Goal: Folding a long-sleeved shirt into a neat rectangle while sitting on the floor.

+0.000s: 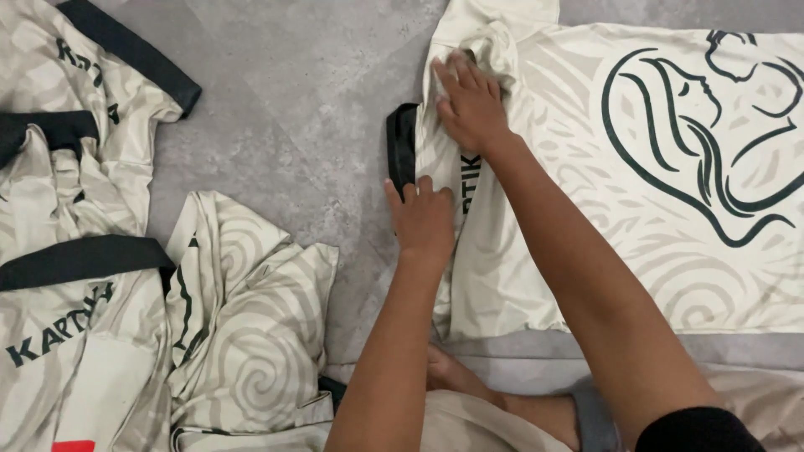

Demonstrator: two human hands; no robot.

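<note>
A cream shirt (636, 209) lies spread flat on the grey floor (293, 109), taking up the right half of the view, and the person kneels at its near edge with both arms stretched over it. The right hand (469, 105) presses flat, fingers extended and together, on the folded-in sleeve near the top of the shirt's left side — its grip is open, palm down, holding nothing. The left hand (423, 222) rests just below it on the same folded edge, fingers lying over the cloth beside the sleeve's black cuff (402, 151); it too lies open on the fabric rather than clenched around it. Across the shirt's back runs a large dark green line drawing (712, 142) of curved, heart-like loops, set on a pale swirl pattern, and a short run of dark lettering shows upright along the fold between the two hands. To the left, well apart from the hands, a loose heap of shirts (84, 251) in the same cream swirl print lies crumpled on the floor, with black cuffs, dark lettering and a small red patch (71, 445) at the bottom edge.
</note>
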